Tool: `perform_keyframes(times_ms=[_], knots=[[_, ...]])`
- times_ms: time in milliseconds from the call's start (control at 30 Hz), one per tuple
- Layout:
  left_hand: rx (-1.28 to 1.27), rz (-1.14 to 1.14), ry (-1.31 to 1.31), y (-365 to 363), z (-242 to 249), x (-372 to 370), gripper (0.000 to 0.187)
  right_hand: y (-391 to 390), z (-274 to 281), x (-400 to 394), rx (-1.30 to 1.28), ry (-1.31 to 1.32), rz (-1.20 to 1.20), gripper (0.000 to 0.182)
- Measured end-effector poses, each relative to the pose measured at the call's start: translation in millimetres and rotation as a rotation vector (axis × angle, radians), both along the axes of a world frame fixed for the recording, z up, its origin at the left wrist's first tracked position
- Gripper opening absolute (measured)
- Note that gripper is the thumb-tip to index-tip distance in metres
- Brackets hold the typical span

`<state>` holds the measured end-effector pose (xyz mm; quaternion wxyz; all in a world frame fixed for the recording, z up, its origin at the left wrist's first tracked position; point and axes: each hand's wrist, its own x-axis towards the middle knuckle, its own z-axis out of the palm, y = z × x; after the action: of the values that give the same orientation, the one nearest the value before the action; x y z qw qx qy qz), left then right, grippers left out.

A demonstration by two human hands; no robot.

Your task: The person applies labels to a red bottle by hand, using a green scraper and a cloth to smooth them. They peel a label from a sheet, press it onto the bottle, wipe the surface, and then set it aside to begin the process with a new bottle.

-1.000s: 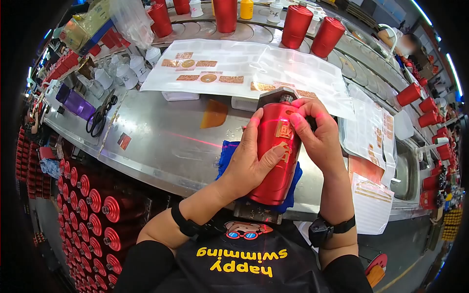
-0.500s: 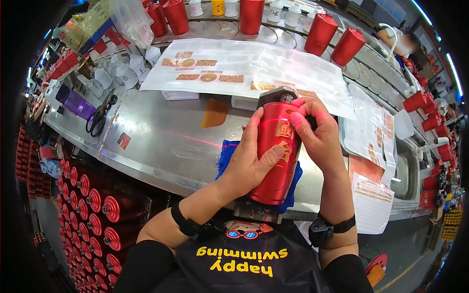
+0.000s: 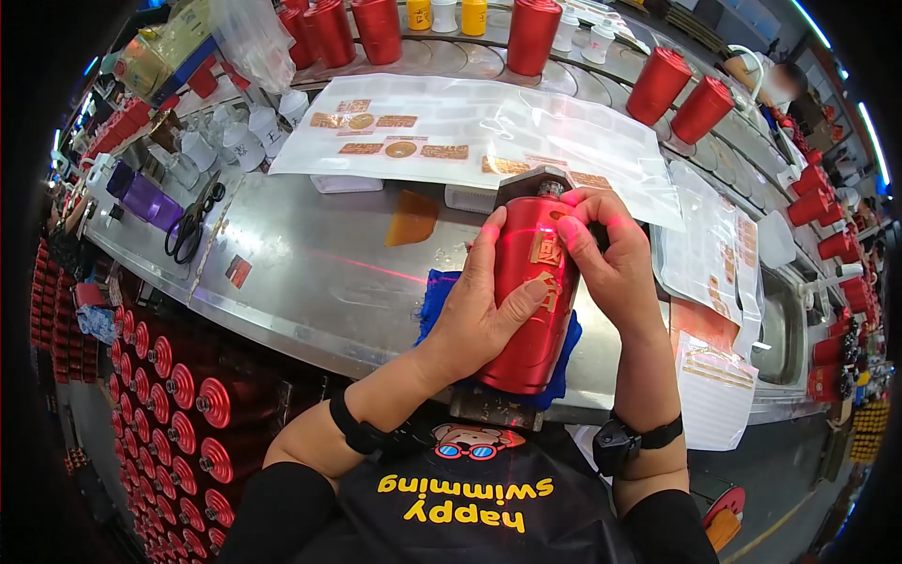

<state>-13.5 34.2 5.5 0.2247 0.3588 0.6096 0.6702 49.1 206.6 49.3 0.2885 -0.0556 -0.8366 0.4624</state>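
A red bottle (image 3: 522, 340) with gold characters lies tilted on a blue cloth (image 3: 438, 299), its threaded neck pointing away from me. My left hand (image 3: 485, 315) is wrapped round the bottle's left side, thumb resting across the lower gold character. At the upper right, near the neck, my right hand (image 3: 611, 246) holds the bottle, with the thumb pressed on its face beside the gold lettering (image 3: 547, 246). Red laser light falls across the bottle and my right fingers. What the hidden fingers of both hands touch underneath does not show.
A clear sheet with gold decals (image 3: 404, 122) lies beyond the bottle, and more decal sheets (image 3: 705, 244) lie at right. Scissors (image 3: 193, 221) and a purple container (image 3: 146, 195) are at left. Red bottles (image 3: 658, 86) stand on the conveyor behind. Many red bottles (image 3: 214, 402) fill the lower left.
The bottles and small pots on the conveyor at the back have shifted to the right. My hands and the red bottle stay in nearly the same place.
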Motion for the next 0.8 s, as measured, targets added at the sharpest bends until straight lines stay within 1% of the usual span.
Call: perform_keyframes(times_ms=[300,500,800], knots=[[0.012,0.002,-0.002,0.1,1.1,0.8,0.088,-1.2,-1.0,0.0,0.006,0.016,-0.008,0.015],[0.013,0.005,-0.016,0.5,-0.4,0.7,0.089,1.4,-1.1,2.1,0.068,-0.019,0.022,0.014],[0.023,-0.003,-0.034,0.2,-0.1,0.2,0.089,-2.9,-4.0,-0.2,-0.018,0.035,-0.023,0.015]])
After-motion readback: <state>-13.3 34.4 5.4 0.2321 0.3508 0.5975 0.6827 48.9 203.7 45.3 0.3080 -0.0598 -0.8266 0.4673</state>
